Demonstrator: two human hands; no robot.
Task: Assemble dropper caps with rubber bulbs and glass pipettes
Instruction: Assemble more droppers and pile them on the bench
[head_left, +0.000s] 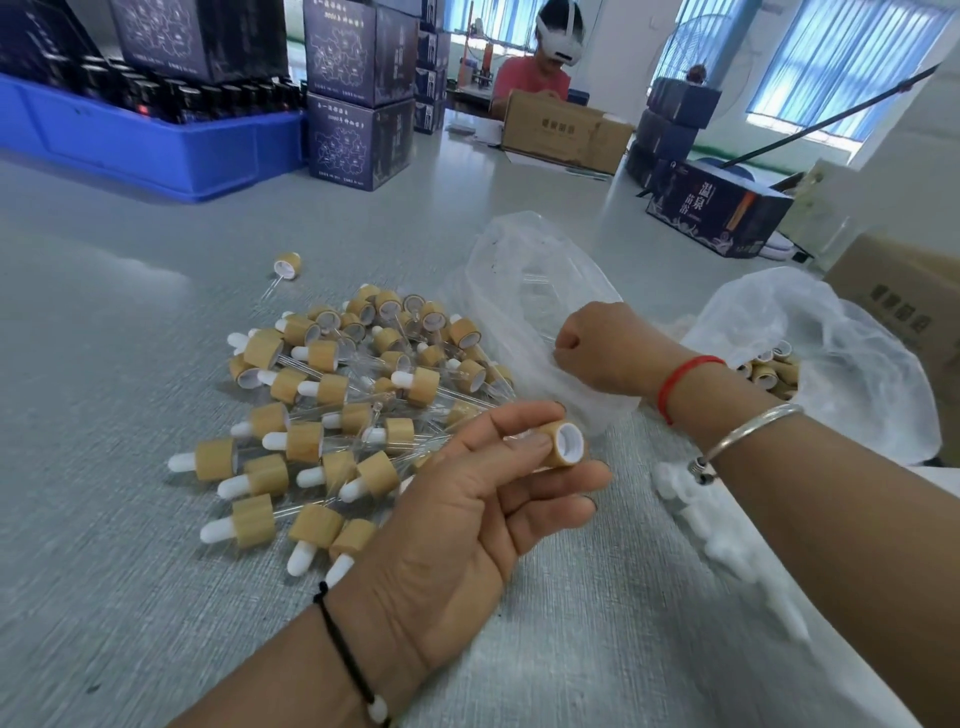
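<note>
Here the left hand (457, 499) pinches a bamboo-coloured round cap with a white threaded liner (563, 444) between thumb and fingers, above the grey counter (104, 395). The right hand (605, 348), fingers curled, grips a clear plastic bag (519, 270) of thin glass pipettes. Just left lies a heap of finished droppers with white rubber bulbs (332, 405).

Bright, even daylight fills the room, coming from the blue-curtained windows (852, 57) at the far right, which are blown out to near white. Shadows on the grey table (130, 467) are soft and faint. A pale glare patch lies near the table's left edge. The wide lens bends straight lines toward the edges. The white pieces (727, 540) near the right edge smear into blur.
</note>
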